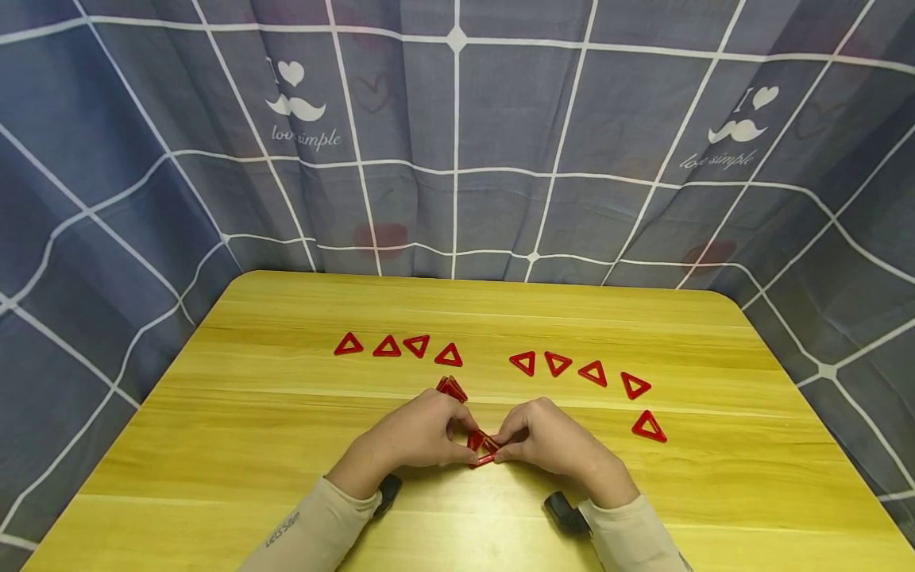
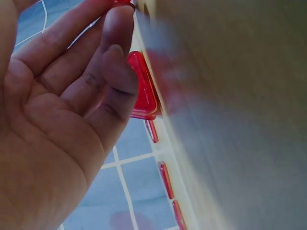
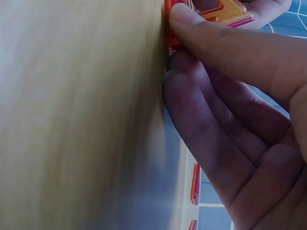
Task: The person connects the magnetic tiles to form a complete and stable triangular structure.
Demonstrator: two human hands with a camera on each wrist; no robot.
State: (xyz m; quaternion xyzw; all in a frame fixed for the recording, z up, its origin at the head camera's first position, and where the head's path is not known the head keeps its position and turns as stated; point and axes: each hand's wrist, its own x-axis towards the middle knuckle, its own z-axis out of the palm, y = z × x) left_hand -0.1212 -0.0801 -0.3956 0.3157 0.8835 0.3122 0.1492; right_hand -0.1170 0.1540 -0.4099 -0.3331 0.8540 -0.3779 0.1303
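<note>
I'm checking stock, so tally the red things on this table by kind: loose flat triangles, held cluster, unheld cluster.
Loose flat red triangles: 9
Held red cluster: 1
Unheld red cluster: 1
Total: 11, each cluster counted once; I can't count the pieces inside.

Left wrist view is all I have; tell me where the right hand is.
Observer: The right hand pinches the same red cluster as the left hand, from the opposite side.
Operator: Count the loose pieces on the right side of the table.
Observer: In the head view, five red triangles lie flat there, four in a loose row and one nearer the person.
Operator: I see a few flat edges on the left side too. Give me the full count.
Observer: The head view shows four flat triangles in the left group.
</note>
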